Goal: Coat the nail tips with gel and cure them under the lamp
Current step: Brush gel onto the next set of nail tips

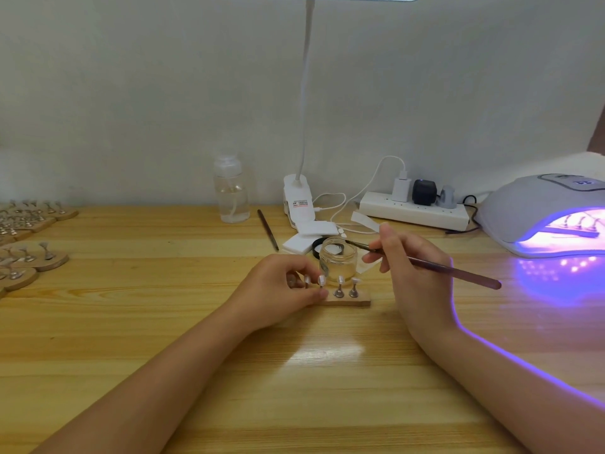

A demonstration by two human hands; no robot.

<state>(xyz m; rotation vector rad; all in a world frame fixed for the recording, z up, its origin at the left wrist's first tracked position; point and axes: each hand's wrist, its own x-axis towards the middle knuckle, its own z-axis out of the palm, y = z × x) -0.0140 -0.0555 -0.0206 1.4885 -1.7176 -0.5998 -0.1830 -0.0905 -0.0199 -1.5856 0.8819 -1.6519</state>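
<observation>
1. Far to the left of the glass jar, at the counter edge, lie many wooden bases with metal stands.
2. Behind and left of the jar stands a clear bottle near the wall; a spare brush lies between it and the jar.
3. The left hand rests just left of the jar, fingers curled, pinching the stem of one stand on the small wooden holder.
4. That holder sits directly in front of the jar; its nail tips stand upright on little metal stands.
5. Behind the jar are white pads, a black lid and the clip foot of a desk light.
6. The right hand, just right of the jar, grips a brush like a pen, bristles reaching over the jar's open mouth.
7. Behind and right of the jar lies a power strip.
8. Far right of the jar, the curing lamp glows violet, with another holder inside.
</observation>
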